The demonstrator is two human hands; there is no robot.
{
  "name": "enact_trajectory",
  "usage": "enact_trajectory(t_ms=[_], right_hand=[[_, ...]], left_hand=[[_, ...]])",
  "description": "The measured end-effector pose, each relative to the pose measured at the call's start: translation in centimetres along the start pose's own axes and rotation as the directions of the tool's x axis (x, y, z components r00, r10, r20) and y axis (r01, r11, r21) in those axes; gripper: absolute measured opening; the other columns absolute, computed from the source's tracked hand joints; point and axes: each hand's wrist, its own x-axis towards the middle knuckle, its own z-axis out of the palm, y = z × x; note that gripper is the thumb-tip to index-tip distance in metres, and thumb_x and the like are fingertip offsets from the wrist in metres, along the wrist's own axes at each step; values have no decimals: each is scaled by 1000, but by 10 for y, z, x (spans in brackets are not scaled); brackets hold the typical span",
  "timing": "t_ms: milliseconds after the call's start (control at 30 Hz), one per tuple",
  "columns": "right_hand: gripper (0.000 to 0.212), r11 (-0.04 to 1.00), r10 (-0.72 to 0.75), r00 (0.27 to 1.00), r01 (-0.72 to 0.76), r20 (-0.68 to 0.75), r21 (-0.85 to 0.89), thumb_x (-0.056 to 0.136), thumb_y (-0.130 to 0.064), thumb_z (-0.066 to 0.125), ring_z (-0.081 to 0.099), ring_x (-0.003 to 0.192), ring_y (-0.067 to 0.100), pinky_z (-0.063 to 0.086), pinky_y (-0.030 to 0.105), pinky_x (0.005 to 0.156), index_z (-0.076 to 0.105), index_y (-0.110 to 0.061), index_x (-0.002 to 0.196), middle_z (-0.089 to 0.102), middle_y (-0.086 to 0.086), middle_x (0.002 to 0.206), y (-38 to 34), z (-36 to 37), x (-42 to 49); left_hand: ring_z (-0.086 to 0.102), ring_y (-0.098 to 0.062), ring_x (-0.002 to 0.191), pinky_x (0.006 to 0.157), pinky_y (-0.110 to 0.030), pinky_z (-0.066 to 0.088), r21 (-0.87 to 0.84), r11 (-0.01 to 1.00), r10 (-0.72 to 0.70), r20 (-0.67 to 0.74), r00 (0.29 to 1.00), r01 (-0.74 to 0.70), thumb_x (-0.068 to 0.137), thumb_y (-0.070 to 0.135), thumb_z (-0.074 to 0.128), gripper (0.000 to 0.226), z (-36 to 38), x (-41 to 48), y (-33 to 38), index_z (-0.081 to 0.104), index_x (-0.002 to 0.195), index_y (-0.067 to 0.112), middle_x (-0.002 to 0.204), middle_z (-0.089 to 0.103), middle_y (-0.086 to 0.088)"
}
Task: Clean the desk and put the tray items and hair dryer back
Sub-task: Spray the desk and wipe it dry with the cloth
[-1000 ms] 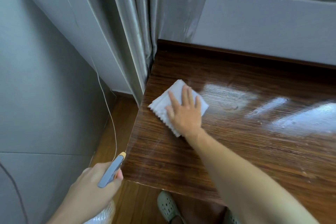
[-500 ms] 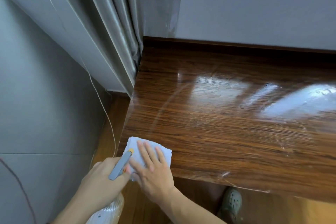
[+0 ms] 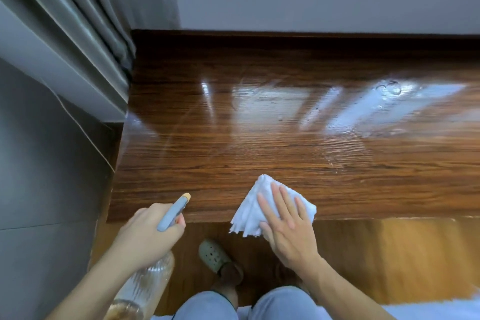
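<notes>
A glossy dark wooden desk [image 3: 285, 143] fills the middle of the view, with wet streaks and droplets toward its far right. My right hand [image 3: 288, 226] presses flat on a folded white cloth [image 3: 255, 205] at the desk's near edge, part of the cloth hanging over it. My left hand [image 3: 148, 236] grips a clear spray bottle [image 3: 145, 286] with a blue-grey trigger head and an orange nozzle tip [image 3: 185, 197], held just off the desk's near left corner. No tray items or hair dryer are in view.
Grey curtains [image 3: 85, 21] hang at the desk's back left corner, beside a grey wall [image 3: 44, 163]. A pale wall runs behind the desk. Below the edge are a wooden floor [image 3: 389, 254], my knees and a grey clog [image 3: 214, 257].
My right hand swept the cloth from the back left to the near left corner, then right along the near edge. The view tilted down. My left hand kept the bottle.
</notes>
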Motion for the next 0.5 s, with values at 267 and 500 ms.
enact_trajectory(t_ms=[267, 500], right_hand=[[55, 988, 147, 987, -150, -68, -42, 107, -41, 16, 18, 152, 31, 26, 52, 117, 33, -20, 155, 19, 14, 165, 90, -12, -36], [56, 961, 276, 959, -278, -71, -18, 106, -39, 15, 21, 151, 33, 33, 53, 111, 32, -19, 155, 23, 16, 163, 131, -22, -4]], left_hand=[[65, -22, 75, 70, -43, 59, 39, 997, 65, 0, 998, -65, 94, 32, 58, 15, 10, 6, 40, 63, 84, 22, 82, 66, 0], [66, -22, 75, 68, -42, 59, 47, 998, 40, 10, 999, -40, 94, 32, 57, 15, 17, 9, 50, 63, 83, 23, 80, 66, 1]])
